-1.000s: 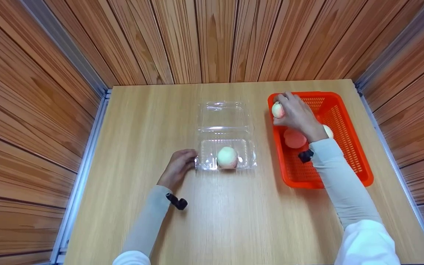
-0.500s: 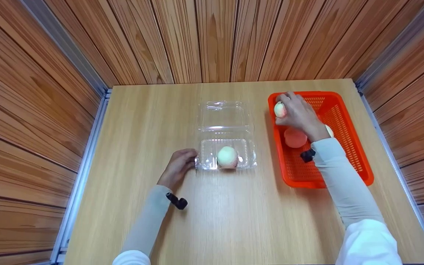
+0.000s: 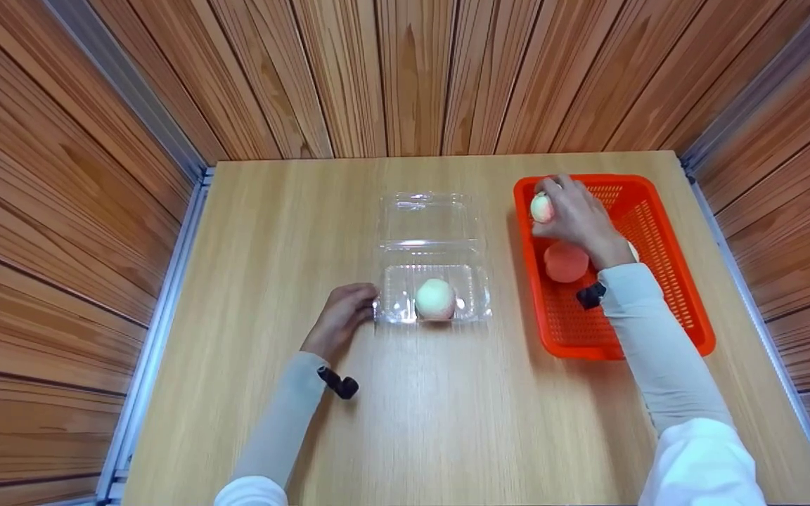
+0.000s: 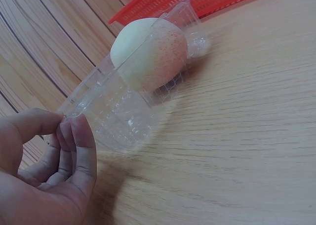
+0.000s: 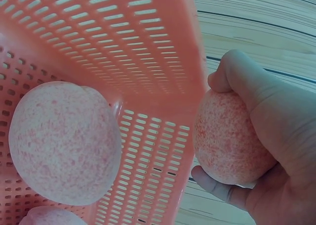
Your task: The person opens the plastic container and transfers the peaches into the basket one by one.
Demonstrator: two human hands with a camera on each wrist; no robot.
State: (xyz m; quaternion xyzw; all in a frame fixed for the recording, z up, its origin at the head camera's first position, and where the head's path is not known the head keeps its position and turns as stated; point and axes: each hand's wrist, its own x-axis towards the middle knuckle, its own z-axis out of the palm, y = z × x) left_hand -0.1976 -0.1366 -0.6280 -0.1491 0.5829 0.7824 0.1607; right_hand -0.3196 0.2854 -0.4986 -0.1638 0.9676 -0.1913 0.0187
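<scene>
In the head view, the left hand (image 3: 339, 316) is at the near left edge of a clear plastic clamshell container (image 3: 396, 280), which lies on the pale wood-grain tabletop (image 3: 440, 422) with its lid laid back. One round, pale green-and-pink peach (image 3: 435, 299) sits in the near half of the container, right of its middle. To the right stands an orange-red rectangular plastic basket (image 3: 581, 353) with slotted walls. Over its far left corner, the right hand (image 3: 577, 218) holds a second cream-and-pink peach (image 3: 541, 209). A rounded coral-pink peach (image 3: 565, 262) lies below that hand in the basket, and another pale one (image 3: 633, 251) is mostly hidden by the wrist.

The left wrist view shows the left hand's thumb and fingertips pinching the container's edge, probably to steady it.

In the right wrist view, the right hand grips the second peach between the thumb and fingers, beside the basket rim; whether fruit and rim touch cannot be told.

The step in hand looks like transferring peaches to the container, with this one just at the basket's edge. The next move would call for clearing the rim, crossing leftward and lowering the fruit beside the first peach without knocking it.
</scene>
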